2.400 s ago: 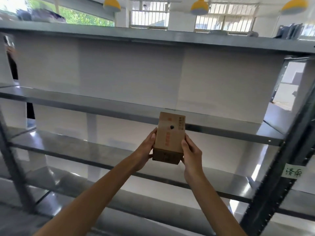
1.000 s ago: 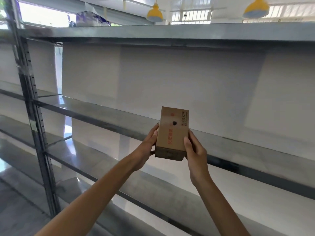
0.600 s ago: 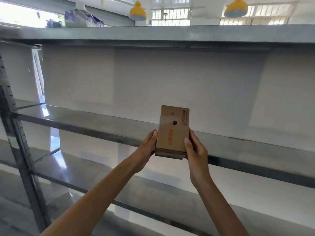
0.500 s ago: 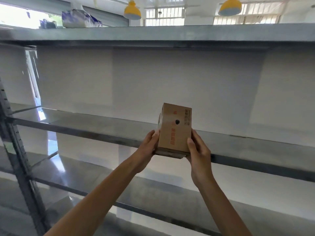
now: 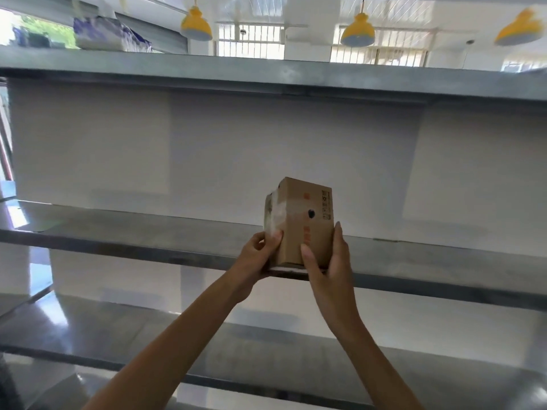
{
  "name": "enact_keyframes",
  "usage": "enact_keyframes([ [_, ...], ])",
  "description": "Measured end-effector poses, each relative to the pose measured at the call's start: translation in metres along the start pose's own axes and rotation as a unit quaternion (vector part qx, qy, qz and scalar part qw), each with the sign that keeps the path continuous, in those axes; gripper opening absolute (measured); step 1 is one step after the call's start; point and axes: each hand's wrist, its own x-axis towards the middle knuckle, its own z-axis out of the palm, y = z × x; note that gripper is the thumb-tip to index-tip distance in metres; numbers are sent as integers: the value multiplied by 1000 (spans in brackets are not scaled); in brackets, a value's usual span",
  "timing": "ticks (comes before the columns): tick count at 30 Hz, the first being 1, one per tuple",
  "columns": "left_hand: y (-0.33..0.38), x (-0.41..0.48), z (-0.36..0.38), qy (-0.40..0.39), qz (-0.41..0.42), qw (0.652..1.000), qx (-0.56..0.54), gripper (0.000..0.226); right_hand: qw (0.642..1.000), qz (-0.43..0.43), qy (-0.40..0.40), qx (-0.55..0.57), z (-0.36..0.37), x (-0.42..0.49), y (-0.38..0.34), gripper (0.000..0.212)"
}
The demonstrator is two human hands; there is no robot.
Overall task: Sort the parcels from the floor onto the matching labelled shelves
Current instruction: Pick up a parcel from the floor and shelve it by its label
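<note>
- Cardboard parcel (image 5: 302, 223) stood upright, its bottom at the front lip of the middle shelf (image 5: 124, 232).
- Left hand (image 5: 257, 258) and right hand (image 5: 325, 261) clamped its sides, fingers curled on it, probably to steady a tall box.
- No shelf label visible.

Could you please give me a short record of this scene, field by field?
object: box, cardboard, upright, tape on its left side
left hand: left hand grips the taped left side
right hand: right hand grips the right side, thumb on the front
place: box bottom at the front edge of the middle shelf; contact unclear
above: top shelf bears a wrapped pack at far left
labels: none in view
</note>
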Motion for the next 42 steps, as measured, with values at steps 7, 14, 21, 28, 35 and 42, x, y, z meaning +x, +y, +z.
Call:
enact_keyframes([
  [7,-2,4,20,30,8,999,19,95,982,-31,37,-183,-10,13,-1,100],
  [14,-2,11,3,8,58,998,-15,40,998,15,41,41,-24,23,10,76],
  [21,-3,7,12,-126,3,988,-91,56,971,54,-13,233,-26,24,32,66],
  [28,-7,11,16,-4,34,999,-36,85,992,-105,49,50,-32,15,33,57],
  [35,-8,6,27,-20,61,998,-26,69,883,-294,46,-364,-12,16,40,49],
  [42,-6,6,22,-68,26,996,-53,75,902,-286,48,-321,-16,13,46,52],
])
